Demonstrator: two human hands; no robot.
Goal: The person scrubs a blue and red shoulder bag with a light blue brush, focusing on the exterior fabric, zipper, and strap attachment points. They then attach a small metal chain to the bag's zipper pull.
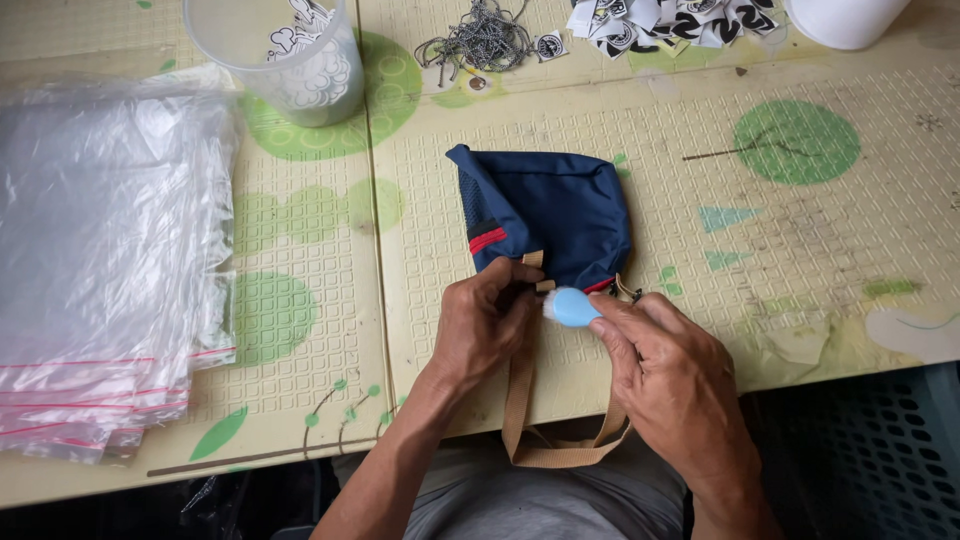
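Strap (520, 400): tan webbing, looping down off the near edge of the counter (800, 260) toward the person's lap. It is soft and limp and will likely sag and twist unless held close to where it joins the bag.

Left hand (480, 325): fingers narrow, pinched on the webbing just under the bag.

Right hand (665, 375): fingers closed around a small light-blue tool (572, 306), its tip touching the strap's upper end. The tool looks smooth and light; its exact kind cannot be told.

Bag (550, 215): small, navy cloth with a red stripe and mesh side, lying flat just beyond the fingers. Judged light, floppy and not fragile; best taken by the strap root or a seam.

Plastic sleeves (100, 270): thick stack well to the left of the fingers, probably slippery, overhanging the near edge.

Clear cup (290, 60), ball chains (480, 40), printed tags (670, 20): far side, well apart from the fingers.

Open room: bare patterned counter to the right of the fingers; near edge close under both wrists.
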